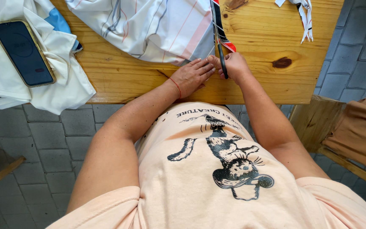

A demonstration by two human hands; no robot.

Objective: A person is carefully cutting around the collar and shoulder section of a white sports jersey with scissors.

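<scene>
A narrow dark strip of fabric with a red and white edge (221, 38) ran across the pale wooden tabletop (259, 80) and ended under the right hand (233, 65), whose fingers were curled closed around the strip's near end, pinching it against the wood. The left hand (191, 76) lay just beside it, touching it at the fingertips, open and flat with palm down on the tabletop, a thin red band at its wrist.

Beyond the left hand lay a white cloth with thin grey and orange stripes (157, 25), its folded edge close to the fingers. Far off to the left hand's outer side, a dark smartphone in a gold-rimmed case (23, 51) rested on a heap of plain white fabric (60, 72) that hung over the tabletop's edge. Well beyond the right hand, a frayed white scrap (305, 15) sat at the far edge. On the right hand's outer side, tan cloth (361, 131) draped a wooden chair.
</scene>
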